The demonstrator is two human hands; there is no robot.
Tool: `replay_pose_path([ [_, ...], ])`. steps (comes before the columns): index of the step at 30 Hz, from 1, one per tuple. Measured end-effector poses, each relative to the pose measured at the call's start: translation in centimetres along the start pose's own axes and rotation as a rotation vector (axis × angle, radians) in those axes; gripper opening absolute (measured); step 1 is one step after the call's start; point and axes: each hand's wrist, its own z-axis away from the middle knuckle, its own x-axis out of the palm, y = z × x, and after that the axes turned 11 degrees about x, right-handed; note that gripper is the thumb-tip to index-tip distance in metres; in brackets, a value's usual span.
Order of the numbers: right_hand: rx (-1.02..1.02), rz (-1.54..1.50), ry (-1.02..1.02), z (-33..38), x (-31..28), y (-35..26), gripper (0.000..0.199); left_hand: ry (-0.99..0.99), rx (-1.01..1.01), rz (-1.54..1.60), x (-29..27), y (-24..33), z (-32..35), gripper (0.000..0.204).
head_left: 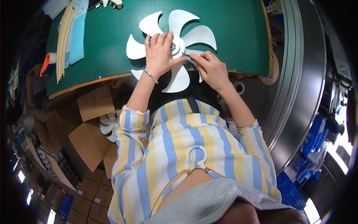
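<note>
A white plastic fan blade [179, 47] with several curved vanes lies on the green tabletop, its lower vanes reaching over the near edge. My left hand [159, 56] holds it at the hub, fingers over the left side and thumb stretched below the hub ring. At the hub's lower right, my right hand [213, 69] pinches a small dark metallic tool [188, 56], with its tip against the hub's rim. My fingers cover most of the tool, so its exact kind does not show.
The green table [108, 41] has a wooden edge. At its left are pale strips [65, 41], blue sheets [77, 50] and an orange-and-black tape dispenser [48, 63]. An open cardboard box [89, 138] below holds another white fan blade [109, 125]. Metal rails [294, 74] run along the right.
</note>
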Motion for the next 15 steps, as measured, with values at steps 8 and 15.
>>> replay_pose_path([
  [8, -0.007, 0.008, 0.001, -0.14, 0.05, 0.08, 0.033, 0.012, -0.013, -0.025, 0.18, -0.09, -0.04, 0.093],
  [15, -0.004, -0.015, -0.008, -0.39, -0.08, 0.13, 0.031, 0.022, -0.009, -0.017, 0.23, -0.18, -0.08, 0.090],
])
